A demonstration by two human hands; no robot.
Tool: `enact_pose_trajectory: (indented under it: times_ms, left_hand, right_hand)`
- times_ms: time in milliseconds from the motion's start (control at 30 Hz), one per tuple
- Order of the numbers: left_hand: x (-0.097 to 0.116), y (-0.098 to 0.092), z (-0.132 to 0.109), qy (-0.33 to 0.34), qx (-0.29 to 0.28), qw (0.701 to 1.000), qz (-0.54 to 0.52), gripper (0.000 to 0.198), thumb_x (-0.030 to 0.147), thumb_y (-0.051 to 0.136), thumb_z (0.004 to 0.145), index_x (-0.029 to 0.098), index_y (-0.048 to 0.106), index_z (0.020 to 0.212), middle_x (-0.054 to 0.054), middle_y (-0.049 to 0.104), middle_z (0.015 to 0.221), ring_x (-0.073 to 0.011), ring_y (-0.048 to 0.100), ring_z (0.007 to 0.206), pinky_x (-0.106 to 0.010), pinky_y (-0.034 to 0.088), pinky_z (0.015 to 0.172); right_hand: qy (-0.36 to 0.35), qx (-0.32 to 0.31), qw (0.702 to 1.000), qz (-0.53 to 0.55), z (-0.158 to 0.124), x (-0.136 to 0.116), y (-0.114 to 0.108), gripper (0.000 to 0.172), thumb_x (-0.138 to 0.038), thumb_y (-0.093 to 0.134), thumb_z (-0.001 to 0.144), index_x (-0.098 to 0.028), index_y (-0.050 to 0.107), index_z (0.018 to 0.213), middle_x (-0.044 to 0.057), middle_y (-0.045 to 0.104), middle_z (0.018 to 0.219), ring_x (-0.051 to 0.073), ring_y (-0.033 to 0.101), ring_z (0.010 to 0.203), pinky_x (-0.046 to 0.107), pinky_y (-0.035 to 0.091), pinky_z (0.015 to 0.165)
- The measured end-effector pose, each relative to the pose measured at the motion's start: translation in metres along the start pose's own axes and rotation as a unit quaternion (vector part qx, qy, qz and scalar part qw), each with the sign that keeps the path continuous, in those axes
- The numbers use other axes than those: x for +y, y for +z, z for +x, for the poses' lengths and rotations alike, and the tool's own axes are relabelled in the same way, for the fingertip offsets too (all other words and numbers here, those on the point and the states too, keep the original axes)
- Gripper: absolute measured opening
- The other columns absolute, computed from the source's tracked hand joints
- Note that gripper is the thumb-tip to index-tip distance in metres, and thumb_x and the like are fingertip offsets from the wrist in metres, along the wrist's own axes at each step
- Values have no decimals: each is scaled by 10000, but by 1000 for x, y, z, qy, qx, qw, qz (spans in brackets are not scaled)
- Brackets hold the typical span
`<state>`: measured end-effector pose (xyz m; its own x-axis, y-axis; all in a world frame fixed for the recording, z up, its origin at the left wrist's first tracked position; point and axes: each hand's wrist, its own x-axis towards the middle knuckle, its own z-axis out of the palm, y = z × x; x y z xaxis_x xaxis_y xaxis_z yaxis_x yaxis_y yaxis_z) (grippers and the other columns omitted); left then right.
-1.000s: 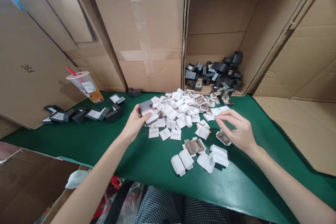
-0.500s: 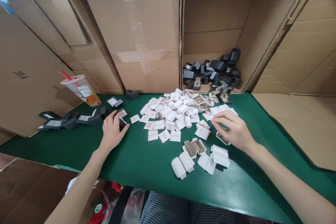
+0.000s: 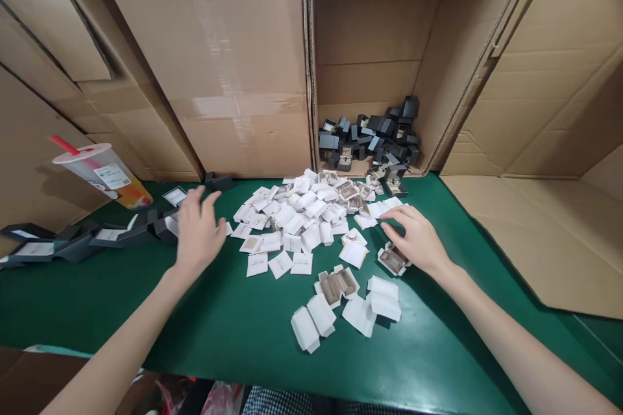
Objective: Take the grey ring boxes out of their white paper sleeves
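My left hand (image 3: 199, 230) is raised with fingers apart and nothing visible in it, beside a row of opened black boxes (image 3: 129, 233) with white inside. Partly behind its fingers lies another small box with a white panel (image 3: 175, 196). My right hand (image 3: 416, 237) has its thumb and fingers apart. Its fingertips are close to some flat white card pieces (image 3: 379, 209) at the right of the heap. Below that palm sits a small open carton with a grey-brown inside (image 3: 393, 259), partly covered by the hand. A large heap of small white folded cards (image 3: 302, 211) lies between both hands.
Unfolded white cartons (image 3: 314, 321) lie at the front of the green table (image 3: 219, 324). Many black boxes (image 3: 370, 136) are piled in a large open cardboard box (image 3: 379, 32). A drink cup with a red straw (image 3: 104, 172) leans at the left.
My left hand has come away from the black box it was touching and opened. My right thumb has parted from the fingertips. The view has shifted to the right.
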<state>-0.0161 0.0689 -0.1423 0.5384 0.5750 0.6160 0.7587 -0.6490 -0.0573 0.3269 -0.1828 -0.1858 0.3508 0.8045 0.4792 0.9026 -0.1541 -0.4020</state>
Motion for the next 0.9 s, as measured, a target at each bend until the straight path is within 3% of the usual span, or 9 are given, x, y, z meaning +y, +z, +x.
enact_pose_trajectory:
  times_ms: [133, 267, 467, 567, 700, 800, 900]
  left_hand:
    - [69, 0, 23, 126, -53, 986, -92, 404, 281, 399, 898, 158, 447, 1280, -160, 371, 1438, -315, 308, 1368, -504, 311, 1089]
    - [126, -1, 42, 230, -131, 952, -150, 336, 292, 385, 916, 175, 515, 1203, -142, 490, 1331, -284, 462, 1223, -457, 414, 993]
    - [198, 11, 87, 335, -112, 920, -171, 319, 233, 422, 892, 160, 546, 1176, -143, 519, 1284, -271, 469, 1192, -432, 393, 996]
    - [243, 32, 116, 348, -122, 916, -162, 340, 216, 433, 883, 166, 530, 1205, -124, 539, 1254, -257, 479, 1182, -392, 392, 988]
    - [299, 65, 147, 293, -161, 932, -138, 388, 204, 469, 866, 129, 472, 1246, -152, 589, 1156, -278, 529, 1118, -399, 423, 929]
    - [324, 81, 157, 294, -168, 929, -146, 389, 181, 490, 854, 124, 459, 1238, -164, 587, 1164, -283, 542, 1113, -400, 423, 925]
    - [336, 86, 156, 310, -176, 919, -168, 328, 173, 493, 852, 161, 483, 1180, -127, 595, 1152, -253, 575, 1069, -354, 439, 899]
  right_hand:
    - [55, -35, 994, -82, 1, 15, 3, 303, -342, 493, 870, -197, 595, 1116, 119, 588, 1193, 296, 556, 1077, 449, 461, 868]
    - [89, -67, 987, -112, 0, 26, 7, 404, -375, 487, 874, -184, 534, 1226, 147, 495, 1339, 322, 466, 1226, 470, 432, 935]
    - [68, -92, 988, -101, 3, 24, 4, 284, -350, 475, 891, -190, 598, 1091, 122, 521, 1308, 299, 483, 1188, 451, 426, 920]
    - [46, -81, 992, -87, 5, 20, 2, 244, -307, 490, 888, -195, 599, 1075, 103, 581, 1210, 278, 510, 1115, 420, 426, 888]
    - [27, -61, 995, -74, 7, 17, 1, 209, -246, 505, 887, -211, 605, 1067, 65, 636, 1102, 259, 514, 1066, 401, 400, 894]
    - [36, -68, 994, -75, 8, 18, -1, 253, -206, 521, 876, -207, 593, 1119, 63, 617, 1179, 256, 507, 1090, 387, 395, 904]
    - [61, -95, 990, -85, 8, 17, -5, 266, -186, 533, 867, -196, 601, 1125, 65, 642, 1128, 246, 542, 1006, 357, 421, 846]
